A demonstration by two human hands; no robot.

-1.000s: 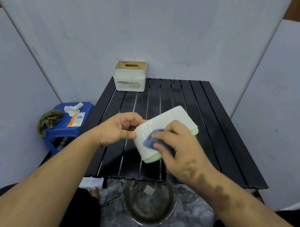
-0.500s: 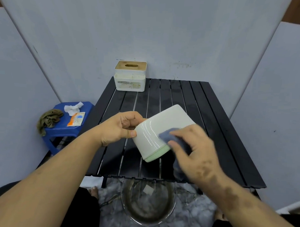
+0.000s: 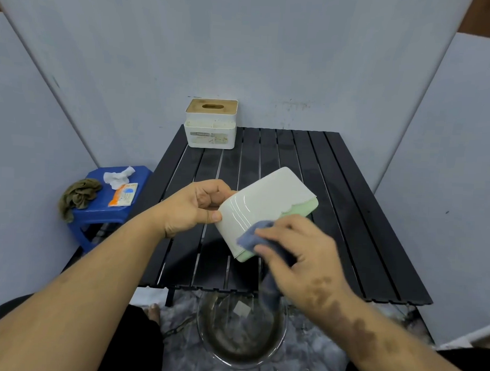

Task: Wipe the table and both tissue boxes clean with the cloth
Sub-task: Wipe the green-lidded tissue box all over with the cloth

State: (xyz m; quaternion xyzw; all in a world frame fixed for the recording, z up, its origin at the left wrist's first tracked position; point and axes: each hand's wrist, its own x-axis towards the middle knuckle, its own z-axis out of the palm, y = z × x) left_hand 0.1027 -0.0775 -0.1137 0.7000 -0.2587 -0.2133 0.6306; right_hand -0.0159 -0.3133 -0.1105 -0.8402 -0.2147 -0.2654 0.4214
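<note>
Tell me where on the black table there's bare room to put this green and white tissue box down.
The right half of the slatted table is bare, from the far edge to the near edge. The strip between the wooden-lid tissue box at the far left corner and your hands is free too. Crowded: the near middle, where the left hand holds the box and the right hand presses the blue cloth.

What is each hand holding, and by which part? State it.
The left hand grips the white and green tissue box by its left end, lifted off the table. The right hand holds the blue cloth bunched under its fingers, pressed against the box's near side.
</note>
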